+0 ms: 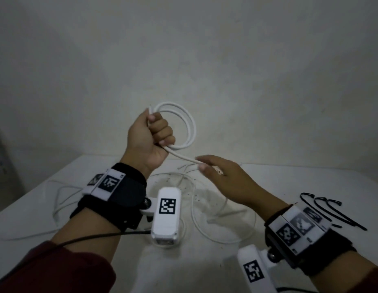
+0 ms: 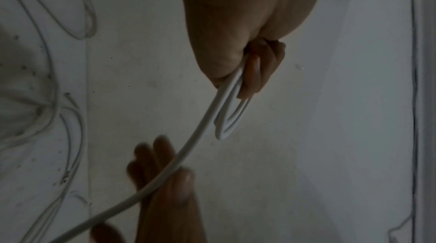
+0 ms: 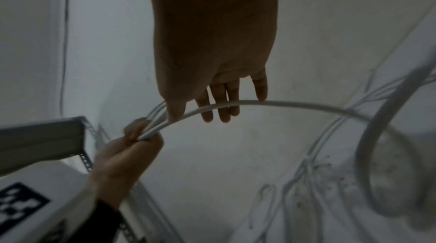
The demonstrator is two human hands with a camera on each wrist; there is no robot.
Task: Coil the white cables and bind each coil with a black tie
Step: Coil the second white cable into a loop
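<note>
Two loops so far: we've got the coil (image 1: 179, 125) fisted in our left hand (image 1: 151, 136), raised above the table (image 1: 205, 269), while our right hand (image 1: 224, 176), fingers loosely straight, guides the cable's tail. Loose cables (image 1: 205, 208) and black ties (image 1: 331, 210) sit unused, so lots left.

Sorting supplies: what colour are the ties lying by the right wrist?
Black; the ties show best in the head view.
</note>
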